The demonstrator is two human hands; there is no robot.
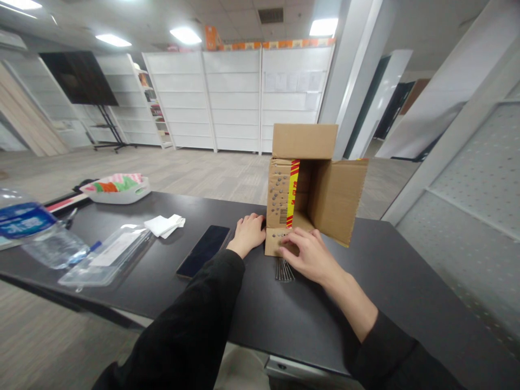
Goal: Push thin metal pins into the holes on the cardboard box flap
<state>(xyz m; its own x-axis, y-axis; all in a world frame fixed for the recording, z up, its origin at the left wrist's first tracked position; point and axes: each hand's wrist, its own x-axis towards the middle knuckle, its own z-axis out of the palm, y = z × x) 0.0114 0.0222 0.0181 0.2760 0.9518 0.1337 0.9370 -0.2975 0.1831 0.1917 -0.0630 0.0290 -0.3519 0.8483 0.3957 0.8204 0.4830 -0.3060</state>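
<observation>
A cardboard box stands on the dark table with its flaps open and its opening facing me. Its left flap carries many small grey round dots like nail heads, and a few more sit in a row on the lower flap. My left hand rests at the box's left edge, fingers stretched out, their tips partly hidden. Thumb and index finger of my right hand are curled together at the lower flap; anything between them is too small to make out. Thin metal nails lie fanned out just below.
Left of my hands lie a phone, white tissues and a clear plastic case. A large water bottle lies at the far left, with a white basket behind. A dotted partition borders the table's right side.
</observation>
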